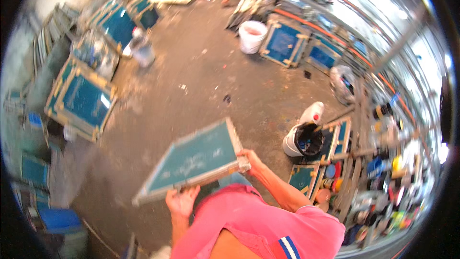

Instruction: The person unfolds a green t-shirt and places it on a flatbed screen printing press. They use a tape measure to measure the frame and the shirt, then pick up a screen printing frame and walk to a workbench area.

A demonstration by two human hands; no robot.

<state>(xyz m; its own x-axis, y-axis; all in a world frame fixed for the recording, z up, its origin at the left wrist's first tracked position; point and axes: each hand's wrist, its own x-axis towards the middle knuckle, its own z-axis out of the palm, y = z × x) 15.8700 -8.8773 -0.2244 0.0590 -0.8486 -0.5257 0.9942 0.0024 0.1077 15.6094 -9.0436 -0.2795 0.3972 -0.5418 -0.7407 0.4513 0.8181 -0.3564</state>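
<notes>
Before me, tilted above the floor, is a screen printing frame (pixel 194 156) with a teal mesh and a pale, worn border. Faint light markings show on the mesh. My right hand (pixel 252 162) grips the frame's near right corner, fingers wrapped round the edge. At the near lower edge, my left hand (pixel 182 202) holds the frame from below with the palm turned up; some fingertips are hidden by the border.
Similar frames lean at left (pixel 84 100) and far right (pixel 283 43). A white bucket lined with a black bag (pixel 293 143) stands right, beside a white jug (pixel 312 113). Another white bucket (pixel 252 38) is farther off. Crowded shelving (pixel 383 163) lines the right side.
</notes>
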